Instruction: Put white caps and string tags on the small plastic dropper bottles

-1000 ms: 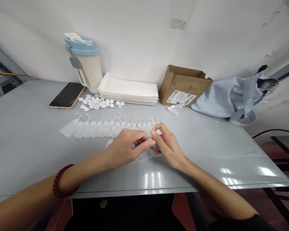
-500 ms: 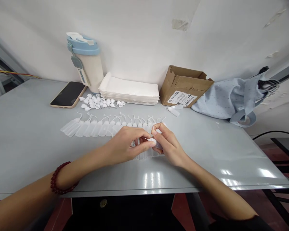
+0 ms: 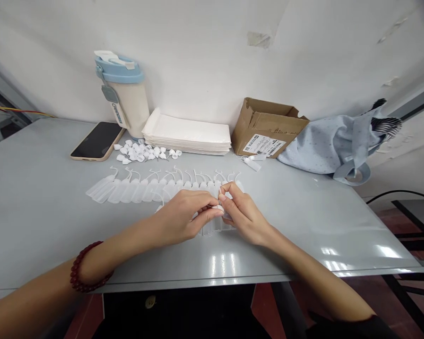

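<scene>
In the middle of the table my left hand (image 3: 189, 214) pinches a small white piece (image 3: 218, 207) between thumb and fingers; the fingers cover most of it. Touching close beside it, my right hand (image 3: 245, 212) has thumb and index finger pressed together on a thin white strand (image 3: 219, 190). What the other right fingers hold is mostly hidden. Behind and under both hands lies a row of translucent white plastic pieces (image 3: 136, 189), each with a thin curly white strand at its top. More translucent pieces (image 3: 207, 228) lie partly hidden below my fingers.
Small white caps (image 3: 137, 151) are heaped near a phone (image 3: 97, 141) and a blue-lidded cup (image 3: 127, 101). White padded envelopes (image 3: 189, 134) are stacked by the wall. A cardboard box (image 3: 265, 127) stands beside a light blue bag (image 3: 314, 141), with loose translucent pieces (image 3: 252, 163) before it.
My fingertips have drawn closer together, and the white piece in my left hand is now more hidden. The whole view has shifted slightly.
</scene>
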Motion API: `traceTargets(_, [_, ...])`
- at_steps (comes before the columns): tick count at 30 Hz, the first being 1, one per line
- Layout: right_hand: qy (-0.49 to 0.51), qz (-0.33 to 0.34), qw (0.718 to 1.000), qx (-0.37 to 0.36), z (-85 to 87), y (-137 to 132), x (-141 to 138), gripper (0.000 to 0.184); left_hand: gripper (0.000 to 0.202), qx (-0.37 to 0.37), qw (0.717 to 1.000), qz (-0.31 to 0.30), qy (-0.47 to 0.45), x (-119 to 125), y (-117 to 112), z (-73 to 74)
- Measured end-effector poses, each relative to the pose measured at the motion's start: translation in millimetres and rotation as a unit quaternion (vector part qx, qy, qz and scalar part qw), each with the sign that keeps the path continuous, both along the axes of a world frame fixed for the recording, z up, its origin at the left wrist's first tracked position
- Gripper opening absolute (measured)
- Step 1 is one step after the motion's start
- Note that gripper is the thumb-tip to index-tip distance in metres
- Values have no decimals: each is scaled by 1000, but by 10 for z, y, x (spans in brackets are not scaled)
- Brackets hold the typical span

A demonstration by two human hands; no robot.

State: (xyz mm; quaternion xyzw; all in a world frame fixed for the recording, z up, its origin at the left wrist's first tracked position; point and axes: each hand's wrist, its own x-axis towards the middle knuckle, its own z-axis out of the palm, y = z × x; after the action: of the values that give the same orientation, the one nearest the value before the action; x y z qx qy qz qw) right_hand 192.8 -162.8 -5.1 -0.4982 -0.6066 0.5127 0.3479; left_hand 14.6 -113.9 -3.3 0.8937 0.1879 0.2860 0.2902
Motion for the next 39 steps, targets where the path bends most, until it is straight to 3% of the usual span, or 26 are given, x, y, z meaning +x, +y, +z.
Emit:
traceTargets(5, [42, -14, 999, -32, 11, 11, -10, 23, 17, -16, 1000, 11, -6, 1, -1, -5])
traceTargets(10, [109, -18, 993, -29, 53, 46, 18, 22, 16, -144, 987, 62, -24, 7, 22, 52])
traceTargets(17, [134, 11, 991, 9, 27, 74, 72, 12, 23, -318, 940, 104, -67, 9, 48, 116])
traceTargets(21, [114, -3, 993, 24, -5, 89, 75, 14, 19, -332, 922, 167, -107, -16, 86, 125])
traceTargets(26, [65, -67, 994, 60, -31, 115, 90, 16, 18, -363, 891, 237, -136, -44, 133, 100])
traceTargets(30, [32, -104, 990, 88, -47, 165, 133, 18, 21, -347, 891, 265, -128, -56, 164, 85])
traceTargets(34, [-41, -179, 967, 174, -90, 323, 337, 20, 22, -316, 896, 282, -130, -86, 223, 59])
traceTargets(39, [-266, -273, 888, 257, -239, 605, 760, 20, 22, -318, 882, 311, -153, -115, 290, 56])
